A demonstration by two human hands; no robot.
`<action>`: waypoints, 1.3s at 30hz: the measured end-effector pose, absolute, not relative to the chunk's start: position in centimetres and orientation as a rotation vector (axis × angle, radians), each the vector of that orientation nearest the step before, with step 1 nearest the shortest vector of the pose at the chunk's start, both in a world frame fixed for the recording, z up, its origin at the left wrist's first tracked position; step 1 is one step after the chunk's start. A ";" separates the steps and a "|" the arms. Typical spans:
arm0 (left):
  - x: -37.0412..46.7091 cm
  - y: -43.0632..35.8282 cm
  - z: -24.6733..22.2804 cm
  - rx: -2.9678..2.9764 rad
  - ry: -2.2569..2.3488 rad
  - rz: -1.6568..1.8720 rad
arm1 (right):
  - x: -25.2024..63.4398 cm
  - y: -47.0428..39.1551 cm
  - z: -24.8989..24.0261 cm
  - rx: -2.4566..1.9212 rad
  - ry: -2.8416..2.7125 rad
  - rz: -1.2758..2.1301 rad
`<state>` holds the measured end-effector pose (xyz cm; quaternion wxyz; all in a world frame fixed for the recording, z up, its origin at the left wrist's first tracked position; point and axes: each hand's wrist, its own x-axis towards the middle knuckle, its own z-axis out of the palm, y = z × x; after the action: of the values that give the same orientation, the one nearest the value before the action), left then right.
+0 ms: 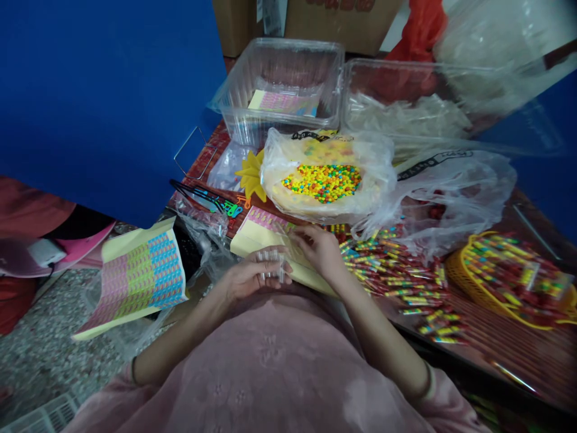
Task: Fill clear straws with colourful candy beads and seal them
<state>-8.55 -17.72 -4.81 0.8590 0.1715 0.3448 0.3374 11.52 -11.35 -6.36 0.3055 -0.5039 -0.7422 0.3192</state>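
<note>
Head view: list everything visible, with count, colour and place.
sticker sheet: one, yellow and pink, under the hands
clear tubes: a few, left hand
candy bag: one, clear, multicoloured beads, centre
filled tubes: many, multicoloured, table right
basket: one, yellow, far right
clear tubs: two, at the back
second sheet: one, yellow, pink and blue, left
scissors: one, dark, table's left edge
left hand: holding clear tubes
right hand: on the sticker sheet
</note>
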 end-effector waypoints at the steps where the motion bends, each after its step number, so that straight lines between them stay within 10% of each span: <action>1: -8.6 -17.7 -4.7 0.338 0.746 0.724 | 11.3 -11.1 -6.8 -1.362 -2.021 0.824; 17: -7.3 -18.0 -4.0 0.463 0.797 0.688 | 13.3 -15.0 -2.3 -0.914 -1.979 1.316; 39: -6.1 -21.1 -3.2 0.540 0.780 0.667 | 13.4 -14.3 -7.8 -1.410 -1.999 0.732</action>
<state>-6.06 -21.10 -3.22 0.8365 0.2553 0.3686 0.3149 13.39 -14.26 -7.82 0.2897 -0.5286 -0.7492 0.2745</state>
